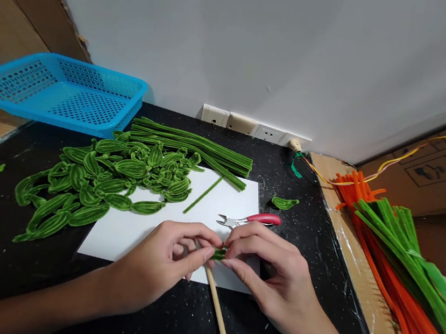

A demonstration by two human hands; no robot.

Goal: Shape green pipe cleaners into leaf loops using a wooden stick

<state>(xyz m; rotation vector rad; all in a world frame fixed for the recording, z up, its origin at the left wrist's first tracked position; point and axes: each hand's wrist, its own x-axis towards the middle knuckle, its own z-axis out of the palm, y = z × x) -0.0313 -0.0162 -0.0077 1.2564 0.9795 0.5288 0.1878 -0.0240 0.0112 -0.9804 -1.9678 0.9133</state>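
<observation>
My left hand (162,268) and my right hand (270,273) meet at the front of a white sheet (125,231). Between their fingertips they pinch a small green pipe-cleaner piece (219,253). A thin wooden stick (217,308) runs from under my left fingers toward the near edge. Red-handled cutters (249,220) lie on the sheet just beyond my right hand. A heap of folded green pipe-cleaner leaves (99,179) lies to the left, with a bundle of straight green stems (192,150) behind it.
A blue plastic basket (59,90) stands at the back left of the black table (1,248). Orange and green pipe cleaners (395,253) lie on cardboard at the right. Wall sockets (252,127) and a yellow wire (394,163) are behind. One loose leaf (283,202) lies near the cutters.
</observation>
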